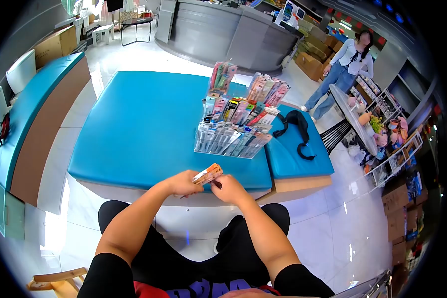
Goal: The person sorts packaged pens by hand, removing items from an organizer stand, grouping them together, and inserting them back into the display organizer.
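My left hand [183, 183] is closed around a small stack of orange-and-white packets [208, 174], which tilts up over the near edge of the blue padded table [139, 124]. What the packets contain is too small to tell. Close beside them, my right hand [229, 189] has its fingers pinched together near the packets' lower right side. A small dark bit shows at those fingertips, and I cannot make out what it is. Beyond my hands stands a clear tiered display rack [228, 153], filled with several rows of slim, colourful packaged items that look like pens.
A black strap-like item [298, 126] lies on the lower blue pad at right. Further right are a round table [345, 107] and shelves with goods. A person [350, 64] stands behind it. A long blue bench [35, 109] runs along the left; a grey counter [218, 32] stands ahead.
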